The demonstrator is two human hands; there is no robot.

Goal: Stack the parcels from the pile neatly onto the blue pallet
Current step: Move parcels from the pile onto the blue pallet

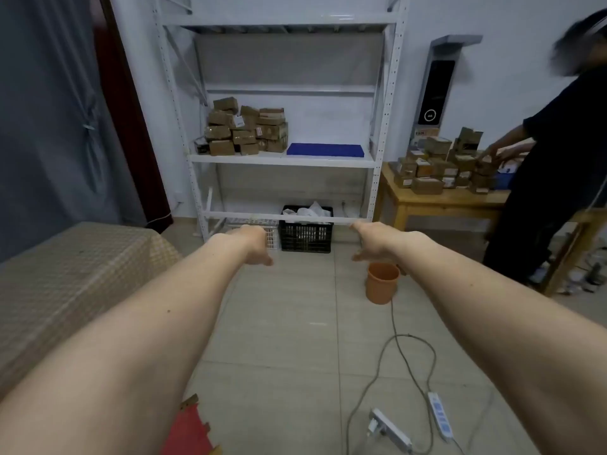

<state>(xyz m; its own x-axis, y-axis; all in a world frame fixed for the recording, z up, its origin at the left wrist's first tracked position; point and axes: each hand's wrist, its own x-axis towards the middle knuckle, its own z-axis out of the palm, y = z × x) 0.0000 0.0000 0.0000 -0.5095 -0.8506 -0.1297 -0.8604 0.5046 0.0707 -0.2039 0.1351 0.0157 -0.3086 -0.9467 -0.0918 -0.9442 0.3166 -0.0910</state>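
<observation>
A pile of brown cardboard parcels (244,131) sits on the left half of a white rack shelf (282,159). To its right on the same shelf lies the flat blue pallet (325,149), with nothing on it. Both my arms stretch forward over the floor, well short of the shelf. My left hand (254,244) and my right hand (371,241) hang palms down, fingers loosely apart, and neither holds anything.
A black crate (305,233) and a white basket (262,229) stand under the rack. An orange bucket (381,282) and power strips with cables (391,430) lie on the tiled floor. At right, a person in dark clothes (551,178) handles parcels on a wooden table (440,200). A covered block (65,274) stands left.
</observation>
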